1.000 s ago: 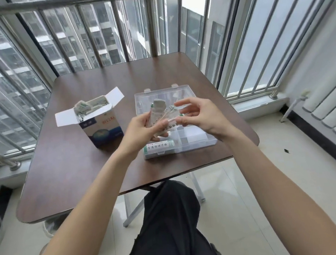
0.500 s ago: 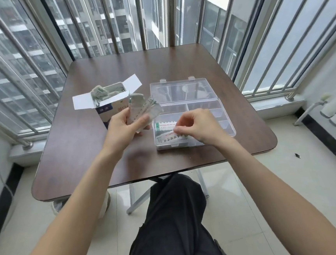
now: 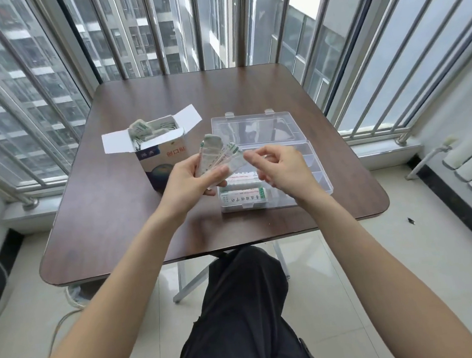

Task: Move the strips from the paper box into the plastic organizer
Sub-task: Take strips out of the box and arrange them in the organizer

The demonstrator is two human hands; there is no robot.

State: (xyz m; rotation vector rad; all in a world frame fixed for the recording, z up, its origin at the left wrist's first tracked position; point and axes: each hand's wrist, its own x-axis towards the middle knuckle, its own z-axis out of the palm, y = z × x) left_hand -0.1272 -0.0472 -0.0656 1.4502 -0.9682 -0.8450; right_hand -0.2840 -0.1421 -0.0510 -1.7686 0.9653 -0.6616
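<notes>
At the centre of the frame, our left hand (image 3: 190,180) held a fanned bunch of white, green-printed paper strips (image 3: 215,156), thumb pressed across their lower ends and fingers curled behind. Just to the right, our right hand (image 3: 281,169) had its thumb and forefinger drawn together at the tip of the outermost strip of the fan; whether they had truly pinched it or only touched it, we could not tell. The other fingers were loosely curled.

Both hands hovered above the near-left part of the clear plastic compartment organizer (image 3: 322,182), which lay open on the dark brown wooden table (image 3: 104,219) with its lid (image 3: 256,128) folded back toward the top of the frame. In its nearest left compartment we saw a few strips already laid flat (image 3: 243,196), printed side up. The compartments along its right side looked unfilled.

To the left of centre stood the white and blue paper box (image 3: 167,162), its flaps open and a crowd of strips still poking from the top (image 3: 150,129).

We judged the work to be in its early part: one small stack was placed, a handful was in the air, and much of the box remained to be emptied.
</notes>
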